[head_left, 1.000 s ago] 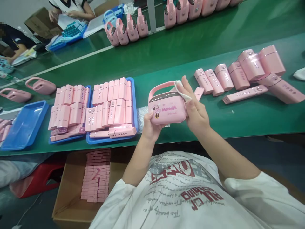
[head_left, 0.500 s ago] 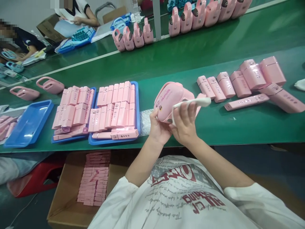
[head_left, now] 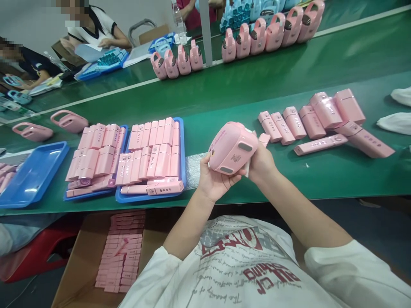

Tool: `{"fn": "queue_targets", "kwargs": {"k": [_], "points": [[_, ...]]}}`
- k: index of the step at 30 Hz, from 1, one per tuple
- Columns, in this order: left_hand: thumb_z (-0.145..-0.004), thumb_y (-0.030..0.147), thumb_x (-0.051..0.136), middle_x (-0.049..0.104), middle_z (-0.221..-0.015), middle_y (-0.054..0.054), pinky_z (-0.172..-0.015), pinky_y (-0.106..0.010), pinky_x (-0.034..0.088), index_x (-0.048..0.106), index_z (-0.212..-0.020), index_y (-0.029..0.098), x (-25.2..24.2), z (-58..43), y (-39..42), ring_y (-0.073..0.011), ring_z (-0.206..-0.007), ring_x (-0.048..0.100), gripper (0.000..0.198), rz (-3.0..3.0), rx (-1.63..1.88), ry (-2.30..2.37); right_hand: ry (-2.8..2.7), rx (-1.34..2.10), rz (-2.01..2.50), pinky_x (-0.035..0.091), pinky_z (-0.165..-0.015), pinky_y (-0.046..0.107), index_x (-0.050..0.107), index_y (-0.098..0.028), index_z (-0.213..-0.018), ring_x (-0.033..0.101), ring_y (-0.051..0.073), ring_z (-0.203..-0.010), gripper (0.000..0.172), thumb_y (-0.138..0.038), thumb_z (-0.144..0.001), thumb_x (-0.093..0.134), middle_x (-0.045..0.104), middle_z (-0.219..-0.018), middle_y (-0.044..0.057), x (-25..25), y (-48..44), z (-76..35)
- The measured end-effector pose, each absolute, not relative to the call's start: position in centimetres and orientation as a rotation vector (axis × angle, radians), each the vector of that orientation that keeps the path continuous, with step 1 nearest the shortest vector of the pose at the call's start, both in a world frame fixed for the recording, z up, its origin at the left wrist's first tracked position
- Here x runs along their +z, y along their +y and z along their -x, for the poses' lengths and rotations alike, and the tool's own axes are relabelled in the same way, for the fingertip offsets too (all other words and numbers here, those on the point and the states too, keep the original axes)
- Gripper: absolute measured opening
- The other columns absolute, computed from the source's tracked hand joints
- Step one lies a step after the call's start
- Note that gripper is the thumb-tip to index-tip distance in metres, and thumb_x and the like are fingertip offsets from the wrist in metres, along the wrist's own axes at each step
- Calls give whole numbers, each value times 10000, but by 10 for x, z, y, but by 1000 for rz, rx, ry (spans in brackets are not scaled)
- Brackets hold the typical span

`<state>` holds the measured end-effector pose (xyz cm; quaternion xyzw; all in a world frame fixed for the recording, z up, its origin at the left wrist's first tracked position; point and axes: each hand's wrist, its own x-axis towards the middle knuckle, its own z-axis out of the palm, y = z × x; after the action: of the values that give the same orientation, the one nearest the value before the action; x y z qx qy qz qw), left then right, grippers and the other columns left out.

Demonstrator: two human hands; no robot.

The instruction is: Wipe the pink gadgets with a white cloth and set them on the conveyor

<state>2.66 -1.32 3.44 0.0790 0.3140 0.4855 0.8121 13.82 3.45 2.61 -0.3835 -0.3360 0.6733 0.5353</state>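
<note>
A pink portable speaker (head_left: 229, 147) is tilted in front of me, its underside with two grey rubber feet and small print facing me. My left hand (head_left: 214, 177) grips it from below and the left, thumb on the printed side. My right hand (head_left: 261, 164) is at the speaker's right end, closed round a white cloth (head_left: 247, 168). Only a small edge of that cloth shows between hand and speaker; most right fingers are hidden behind the speaker. Bubble wrap (head_left: 194, 171) lies on the green table left of my hands.
Blue trays (head_left: 182, 158) of pink microphone-like pieces stand at left, beside another blue tray (head_left: 41, 171). More pink pieces (head_left: 314, 122) lie at right. Pink speakers (head_left: 252, 40) line the back rail. A cardboard box (head_left: 72, 273) sits below. Co-workers (head_left: 102, 32) sit across.
The speaker has been turned so its underside faces me. My right hand has shifted to its right end, and the cloth, plainly visible before, is now mostly hidden.
</note>
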Motion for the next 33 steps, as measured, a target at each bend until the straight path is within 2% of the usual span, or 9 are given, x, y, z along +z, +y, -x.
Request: {"fn": "queue_targets", "kwargs": {"k": [3,7,10,12,14,20,26,29,33], "points": [[-782,623,398,698,-826,-141,-557,-241,513,613,-1033,69,37,-21,-9,-205,-645,684,646,-191,1015,651,-977,1512,1039,478,-538,247,596,-191,-761,562,147,-614,415,-605,-796,591,577,-622,-12,19,42,-154],[-645,606,569,698,-842,-126,-526,-233,486,643,-1006,91,36,-12,-3,-195,-651,663,634,-266,1087,609,-1530,1163,1240,466,-603,258,631,-187,-842,599,177,-723,477,-631,-871,457,639,-747,32,22,49,-195],[-534,610,665,688,-812,-106,-487,-230,455,668,-953,103,33,-8,1,-186,-622,634,657,-305,1156,580,-2108,944,1644,451,-629,287,663,-219,-1126,652,253,-828,460,-561,-895,462,705,-916,92,27,50,-221],[-503,634,680,675,-777,-98,-469,-235,433,671,-916,107,32,-7,4,-175,-591,608,669,-314,1183,568,-2392,820,1870,436,-625,305,526,-262,-1367,668,304,-870,552,-554,-902,463,714,-995,117,26,49,-228],[-525,648,662,667,-775,-100,-470,-243,423,662,-911,107,34,-8,7,-173,-588,596,665,-318,1200,569,-2551,774,1906,432,-639,316,429,-256,-1441,669,323,-917,594,-548,-924,434,712,-1031,126,23,48,-227],[-638,441,678,677,-887,-64,-627,-270,507,615,-1022,160,39,-25,39,-194,-763,651,480,-322,1378,776,-2726,760,1670,435,-724,316,526,-220,-1308,645,294,-1007,449,-444,-921,487,686,-1092,113,25,48,-212],[-643,181,720,662,-857,-51,-704,-278,519,588,-944,152,29,-51,126,-185,-847,648,330,-408,1497,1236,-2849,719,1663,414,-692,322,565,-172,-1245,651,298,-952,420,-246,-838,490,686,-1072,143,43,91,-202],[-650,142,739,637,-993,-84,-785,-311,515,538,-980,151,23,-57,174,-215,-968,636,387,-470,1551,1366,-2800,695,1710,418,-701,310,565,-158,-1251,656,281,-937,431,-245,-838,478,702,-1052,139,48,138,-195],[-540,104,836,564,-1210,-126,-984,-340,427,472,-1051,180,15,-51,223,-270,-1192,541,632,-630,1607,1568,-2709,616,1766,445,-787,292,572,-164,-1272,648,260,-1016,441,-244,-851,468,681,-1153,132,47,205,-185]]}}
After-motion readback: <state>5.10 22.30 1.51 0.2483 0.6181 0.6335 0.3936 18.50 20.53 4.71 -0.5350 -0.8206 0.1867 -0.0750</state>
